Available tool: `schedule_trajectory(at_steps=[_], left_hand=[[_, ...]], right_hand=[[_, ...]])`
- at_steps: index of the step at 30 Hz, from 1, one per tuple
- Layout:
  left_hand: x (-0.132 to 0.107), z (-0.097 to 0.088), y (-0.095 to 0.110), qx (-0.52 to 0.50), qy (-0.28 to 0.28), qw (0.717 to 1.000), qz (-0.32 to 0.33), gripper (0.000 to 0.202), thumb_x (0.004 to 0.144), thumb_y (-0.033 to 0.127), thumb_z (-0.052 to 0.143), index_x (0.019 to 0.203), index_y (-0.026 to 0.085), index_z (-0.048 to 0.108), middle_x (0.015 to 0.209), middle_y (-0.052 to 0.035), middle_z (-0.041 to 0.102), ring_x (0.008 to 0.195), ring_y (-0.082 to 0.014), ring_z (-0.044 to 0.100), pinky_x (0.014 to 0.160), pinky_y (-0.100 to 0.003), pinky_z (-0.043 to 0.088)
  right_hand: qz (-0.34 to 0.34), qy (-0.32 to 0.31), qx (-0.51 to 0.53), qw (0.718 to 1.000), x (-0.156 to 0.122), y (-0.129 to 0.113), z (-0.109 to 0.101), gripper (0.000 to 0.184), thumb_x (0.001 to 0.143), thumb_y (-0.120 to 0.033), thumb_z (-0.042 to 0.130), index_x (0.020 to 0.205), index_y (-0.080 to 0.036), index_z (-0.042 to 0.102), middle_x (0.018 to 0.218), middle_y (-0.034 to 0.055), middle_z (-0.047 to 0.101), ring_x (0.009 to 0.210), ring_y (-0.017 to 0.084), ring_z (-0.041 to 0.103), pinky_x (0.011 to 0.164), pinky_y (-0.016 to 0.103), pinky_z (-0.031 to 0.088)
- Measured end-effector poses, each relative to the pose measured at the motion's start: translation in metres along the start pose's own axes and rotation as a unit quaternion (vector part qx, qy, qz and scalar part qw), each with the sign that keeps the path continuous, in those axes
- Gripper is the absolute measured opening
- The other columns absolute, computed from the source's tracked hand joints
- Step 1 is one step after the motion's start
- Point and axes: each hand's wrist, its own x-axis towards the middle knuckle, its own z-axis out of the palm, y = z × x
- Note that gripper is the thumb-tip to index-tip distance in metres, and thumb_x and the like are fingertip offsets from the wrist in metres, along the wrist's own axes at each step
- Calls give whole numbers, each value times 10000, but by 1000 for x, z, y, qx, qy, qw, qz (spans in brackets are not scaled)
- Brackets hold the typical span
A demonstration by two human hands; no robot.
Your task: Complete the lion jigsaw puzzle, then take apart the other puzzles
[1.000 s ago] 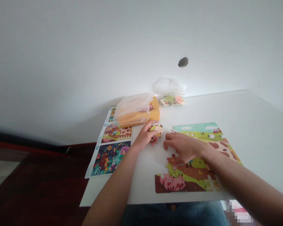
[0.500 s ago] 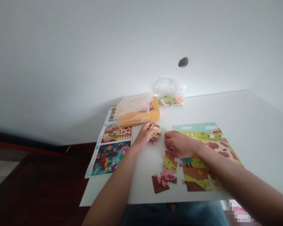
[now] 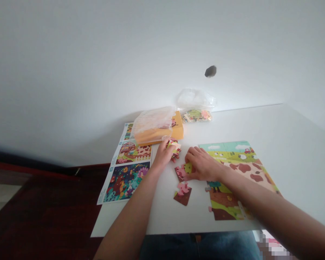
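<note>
My left hand pinches a small clump of jigsaw pieces above the white table, close to an orange box. My right hand is shut on a pair of joined jigsaw pieces, partly covering them. Just below lies a separate chunk with a pink pig on brown, touching neither hand. To the right is the assembled farm jigsaw, showing sky, cow patches and soil. My right forearm hides part of it.
A printed sheet of puzzle pictures lies along the table's left edge. Behind it stands an orange box under clear plastic. A plastic bag of jigsaw pieces sits against the wall. Dark red flooring lies beyond the table's left edge.
My right hand has moved left and up, dragging the joined pieces away from the pig chunk. The pig chunk has shifted up and right. My left hand still holds its clump.
</note>
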Motion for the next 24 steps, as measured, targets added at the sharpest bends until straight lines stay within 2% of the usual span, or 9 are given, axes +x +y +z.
schedule_trajectory(at_steps=[2, 4, 7, 10, 14, 17, 21, 24], left_hand=[[0, -1, 0, 37, 13, 999, 26, 361, 771, 309, 606, 1114, 199, 574, 860, -24, 647, 513, -133, 617, 358, -195, 423], [0, -2, 1, 72, 18, 996, 41, 366, 783, 330, 613, 1124, 199, 592, 895, -33, 641, 537, -132, 617, 358, -191, 427], [-1, -4, 4, 106, 2, 992, 61, 336, 787, 304, 607, 1104, 196, 621, 943, -42, 635, 583, -121, 602, 370, -168, 427], [-2, -5, 4, 113, -53, 990, 69, 324, 802, 300, 605, 1111, 207, 630, 918, -30, 631, 592, -113, 587, 386, -162, 440], [-5, -3, 1, 55, -157, 985, 45, 401, 892, 478, 531, 1164, 193, 607, 730, -3, 574, 518, -117, 562, 387, -198, 464], [-6, 2, -3, 41, -186, 979, 72, 463, 867, 538, 572, 1151, 174, 607, 712, 4, 558, 486, -108, 539, 367, -201, 454], [-5, 4, -5, 48, -138, 987, 73, 455, 820, 496, 663, 1147, 186, 601, 761, -1, 577, 479, -100, 541, 334, -181, 409], [-4, 4, -3, 23, -105, 992, 66, 433, 844, 469, 638, 1185, 210, 571, 754, 9, 571, 459, -91, 528, 337, -181, 410]], right_hand=[[15, 18, 9, 1000, 2, 5, 2, 508, 732, -620, 715, 936, -185, 548, 986, 93, 566, 923, 250, 509, 813, 361, 382], [21, 26, 29, 999, 3, 8, 4, 431, 764, -522, 728, 944, -189, 522, 951, 78, 590, 891, 236, 528, 792, 344, 379], [26, 31, 72, 997, 6, 11, 6, 313, 825, -393, 697, 960, -195, 495, 898, 52, 624, 830, 213, 560, 767, 325, 380], [29, 70, 116, 990, 8, 12, 7, 204, 875, -313, 638, 956, -207, 483, 899, 48, 633, 839, 206, 577, 759, 310, 395], [38, 132, 199, 970, 10, 13, 7, 122, 902, -227, 565, 980, -216, 472, 969, 62, 633, 873, 195, 591, 763, 301, 438], [45, 157, 239, 957, 10, 14, 9, 190, 893, -168, 521, 1072, -211, 472, 1026, 79, 622, 900, 199, 601, 779, 316, 467], [1, 192, 251, 949, 9, 15, 10, 508, 774, -12, 463, 1240, -214, 457, 1142, 98, 562, 1055, 211, 564, 890, 345, 468], [9, 213, 248, 945, 8, 16, 10, 581, 703, 15, 459, 1233, -220, 493, 1108, 83, 555, 989, 202, 564, 848, 335, 477]])
